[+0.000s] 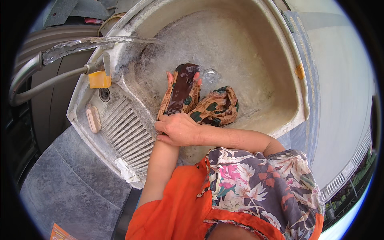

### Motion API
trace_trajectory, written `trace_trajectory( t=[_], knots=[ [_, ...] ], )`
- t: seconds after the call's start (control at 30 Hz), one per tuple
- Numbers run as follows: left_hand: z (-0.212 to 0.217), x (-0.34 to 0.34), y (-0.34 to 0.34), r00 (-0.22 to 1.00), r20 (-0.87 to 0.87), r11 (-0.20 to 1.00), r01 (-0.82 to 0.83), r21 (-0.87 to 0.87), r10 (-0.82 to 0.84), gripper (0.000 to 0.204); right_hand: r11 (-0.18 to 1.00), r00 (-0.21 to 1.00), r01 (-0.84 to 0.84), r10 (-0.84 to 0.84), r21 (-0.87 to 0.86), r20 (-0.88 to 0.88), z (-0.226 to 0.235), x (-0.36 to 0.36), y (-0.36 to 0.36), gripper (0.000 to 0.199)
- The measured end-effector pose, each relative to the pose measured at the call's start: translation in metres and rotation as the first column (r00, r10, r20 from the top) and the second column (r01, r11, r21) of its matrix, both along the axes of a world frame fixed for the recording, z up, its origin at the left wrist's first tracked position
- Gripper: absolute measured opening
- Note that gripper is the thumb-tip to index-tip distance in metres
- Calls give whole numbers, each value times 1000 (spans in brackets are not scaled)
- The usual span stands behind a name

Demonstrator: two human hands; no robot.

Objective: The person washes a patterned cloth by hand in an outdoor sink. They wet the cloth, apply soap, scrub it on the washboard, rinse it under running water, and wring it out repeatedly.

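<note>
A big, pale stone sink [256,24] fills most of the view, its deep basin to the right and a ribbed washboard slope [130,130] on the near left, set into a grey worktop [68,180]. A curved grey tap [24,74] on the far left throws a stream of water [96,42] across into the basin, so the basin floor shows wet and foamy where it lands. In the middle of the basin lies a wet brown patterned cloth [214,106], one end bunched in a heap to the right, the other end drawn up dark and soaked toward the far side. The left hand [182,80] is under that raised end – only its fingers [169,77] show, poking out at either edge and closed on the fabric, apparently holding it up near the flow. The right hand [176,129] lies across the left forearm just near of the cloth, fingers curled narrow onto the arm and holding nothing, as if rubbing or bracing it. A yellow soap bar [99,79] sits under the tap, a scrubbing brush [94,119] on the sink's left ledge, and a white rag [127,171] at the near edge.
</note>
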State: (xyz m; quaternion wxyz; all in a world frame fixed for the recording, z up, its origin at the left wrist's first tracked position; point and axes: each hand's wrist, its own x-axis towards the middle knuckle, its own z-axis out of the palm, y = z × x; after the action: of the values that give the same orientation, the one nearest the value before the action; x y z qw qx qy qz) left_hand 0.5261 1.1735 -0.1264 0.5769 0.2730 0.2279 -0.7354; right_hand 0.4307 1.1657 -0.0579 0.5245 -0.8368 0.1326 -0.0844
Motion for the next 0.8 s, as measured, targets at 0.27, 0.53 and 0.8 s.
trace_trajectory(
  t=[0.27,0.53,0.8],
  knots=[
    [19,-20,-27,927,373,970,-119,210,33,46,786,888,410,-460,-462,5,-119,11,-187,36],
    [-52,58,24,780,626,907,-252,339,-17,72,702,666,611,-706,-366,-241,-145,-15,-161,53],
    [-17,27,-20,947,268,983,-154,-103,177,55,957,946,159,-78,-241,315,-33,60,-15,26]
  ],
)
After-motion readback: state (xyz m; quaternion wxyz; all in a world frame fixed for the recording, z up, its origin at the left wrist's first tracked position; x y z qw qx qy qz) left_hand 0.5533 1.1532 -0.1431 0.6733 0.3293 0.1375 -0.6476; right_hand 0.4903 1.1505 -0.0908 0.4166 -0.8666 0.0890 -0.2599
